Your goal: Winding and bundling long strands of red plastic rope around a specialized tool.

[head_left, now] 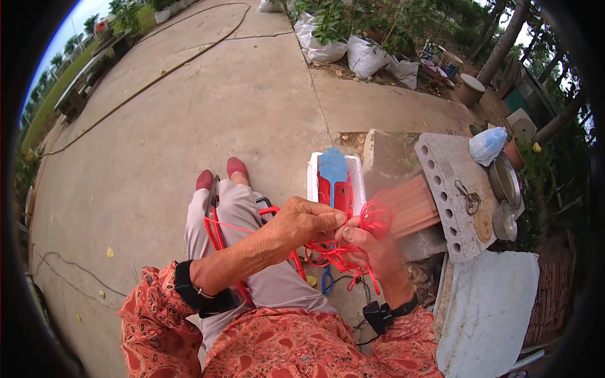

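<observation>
In front of my lap, my left hand (pixel 315 216) pinches a thin red plastic strip between thumb and fingers. Close beside it, my right hand (pixel 378 252) is closed on a tangled bundle of the same red strips (pixel 337 253), whose loose ends hang below. A blurred red loop (pixel 376 218) stands out by the right fingers. One red strand (pixel 230 225) stretches left from the hands toward a dark frame wound with red (pixel 214 217) at my knees. Beyond the hands, a blue fly swatter (pixel 333 167) lies across a white box (pixel 357 183) with red material inside.
To the right, a concrete block with holes (pixel 435 189) bears metal pans (pixel 504 179) and a blue plastic bag (pixel 487 146). Stacked reddish tiles (pixel 409 205) and a pale slab (pixel 495 309) are near it. A hose (pixel 157 79) crosses the concrete floor; white planter sacks (pixel 367 57) stand behind.
</observation>
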`<state>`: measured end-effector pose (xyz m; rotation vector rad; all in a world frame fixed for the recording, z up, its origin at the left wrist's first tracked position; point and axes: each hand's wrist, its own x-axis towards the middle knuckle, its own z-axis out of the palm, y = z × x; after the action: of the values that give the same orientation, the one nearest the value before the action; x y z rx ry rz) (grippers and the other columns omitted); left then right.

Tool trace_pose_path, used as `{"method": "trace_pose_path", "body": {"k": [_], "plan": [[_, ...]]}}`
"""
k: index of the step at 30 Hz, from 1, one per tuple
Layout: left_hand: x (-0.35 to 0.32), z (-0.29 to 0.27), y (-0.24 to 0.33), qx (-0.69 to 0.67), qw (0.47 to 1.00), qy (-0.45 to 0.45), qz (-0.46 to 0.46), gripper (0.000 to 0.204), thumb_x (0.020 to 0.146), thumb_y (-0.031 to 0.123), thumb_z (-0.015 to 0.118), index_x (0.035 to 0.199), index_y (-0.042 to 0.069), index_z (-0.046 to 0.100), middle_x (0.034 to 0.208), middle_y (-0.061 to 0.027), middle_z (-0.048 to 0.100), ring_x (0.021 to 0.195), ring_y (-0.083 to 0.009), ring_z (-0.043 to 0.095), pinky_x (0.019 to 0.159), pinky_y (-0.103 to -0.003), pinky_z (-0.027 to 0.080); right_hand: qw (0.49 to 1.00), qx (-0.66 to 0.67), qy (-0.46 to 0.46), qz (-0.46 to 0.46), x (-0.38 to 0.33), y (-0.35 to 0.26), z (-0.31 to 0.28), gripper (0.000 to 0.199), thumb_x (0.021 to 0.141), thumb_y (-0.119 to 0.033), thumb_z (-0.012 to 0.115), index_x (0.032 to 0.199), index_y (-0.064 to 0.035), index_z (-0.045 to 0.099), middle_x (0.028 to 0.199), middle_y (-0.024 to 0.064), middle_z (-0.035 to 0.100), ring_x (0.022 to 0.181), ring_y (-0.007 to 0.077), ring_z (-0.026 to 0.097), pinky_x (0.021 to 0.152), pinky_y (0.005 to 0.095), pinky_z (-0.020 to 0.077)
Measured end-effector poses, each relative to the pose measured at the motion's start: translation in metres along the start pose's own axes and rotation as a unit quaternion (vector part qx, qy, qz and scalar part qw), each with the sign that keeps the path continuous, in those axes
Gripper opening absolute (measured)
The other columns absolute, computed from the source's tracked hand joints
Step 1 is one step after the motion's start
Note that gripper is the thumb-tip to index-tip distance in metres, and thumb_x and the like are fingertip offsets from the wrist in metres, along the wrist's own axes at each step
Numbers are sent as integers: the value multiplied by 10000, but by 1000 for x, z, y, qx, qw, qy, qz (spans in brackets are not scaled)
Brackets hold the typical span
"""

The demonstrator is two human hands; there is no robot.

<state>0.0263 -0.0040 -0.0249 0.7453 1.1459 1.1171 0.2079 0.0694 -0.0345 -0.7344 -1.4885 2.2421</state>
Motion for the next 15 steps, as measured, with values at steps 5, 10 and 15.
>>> {"method": "trace_pose_path", "body": {"k": [5,10,15], "plan": [[4,-10,-2,-68,995,55,52,279,944,231,558,934,-31,654,861,-100,669,809,-182,636,773,-310,517,997,73,-16,-24,-2,17,0,198,899,-213,577,878,-17,591,560,-26,420,430,56,349,416,224,253],[-5,-29,10,-168,973,145,65,221,952,177,500,819,16,575,807,-115,639,730,-236,639,739,-352,531,969,217,-37,-115,-4,46,-10,208,891,-224,572,927,-19,576,506,-12,377,411,85,339,432,254,283],[-17,-27,18,-157,971,174,37,214,943,192,493,779,56,507,691,-83,595,688,-242,639,694,-360,523,949,287,-35,-128,0,56,-8,201,903,-243,574,948,-48,570,493,-22,313,399,101,322,460,287,319]]}}
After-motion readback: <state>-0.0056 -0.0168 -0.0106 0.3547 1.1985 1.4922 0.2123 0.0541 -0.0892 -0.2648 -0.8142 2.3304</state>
